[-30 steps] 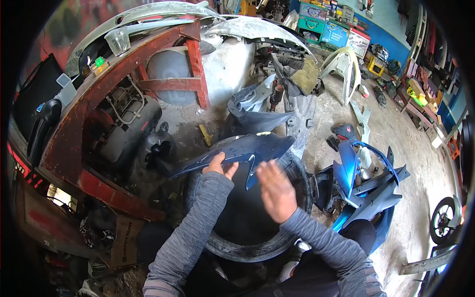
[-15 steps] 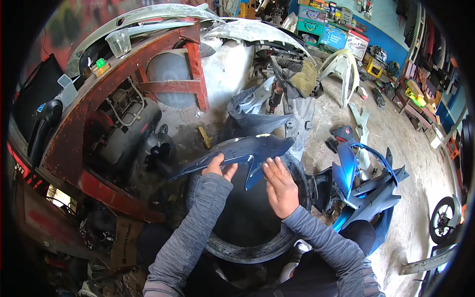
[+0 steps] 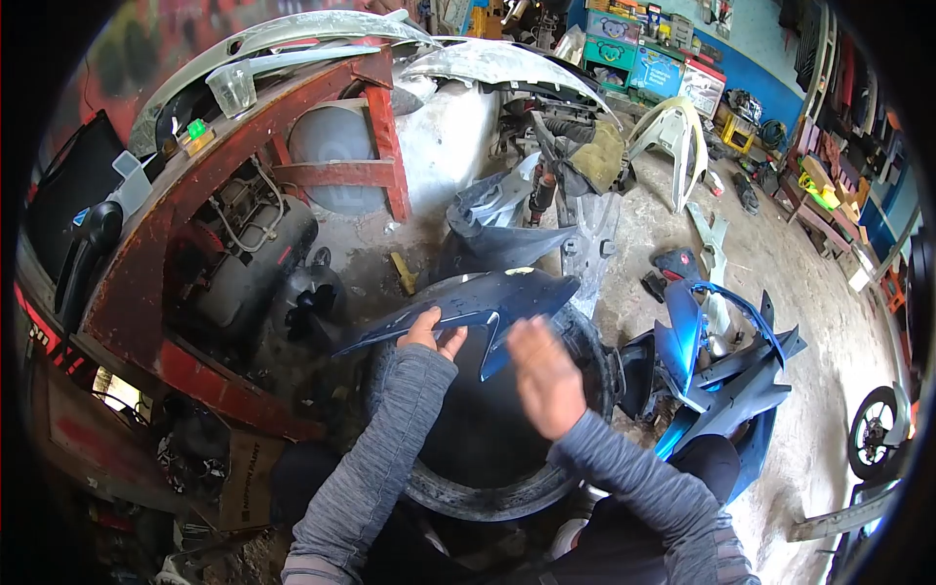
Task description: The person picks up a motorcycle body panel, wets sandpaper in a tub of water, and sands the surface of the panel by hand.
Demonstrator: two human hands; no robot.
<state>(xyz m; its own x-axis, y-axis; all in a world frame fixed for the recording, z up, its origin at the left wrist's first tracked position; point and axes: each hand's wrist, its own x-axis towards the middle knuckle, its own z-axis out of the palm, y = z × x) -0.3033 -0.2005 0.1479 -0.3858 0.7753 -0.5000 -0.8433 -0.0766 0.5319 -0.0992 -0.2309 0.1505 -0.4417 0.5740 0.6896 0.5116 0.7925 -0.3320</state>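
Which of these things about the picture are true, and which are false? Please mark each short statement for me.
1. The left hand holds a dark blue panel. True.
2. The right hand makes a fist. False: the right hand is open, its fingers stretched out and blurred.
3. The panel is above a round tub. True.
4. A clear cup stands on the floor. False: the cup is on the red bench.
5. A wheel shows near the right edge. True.
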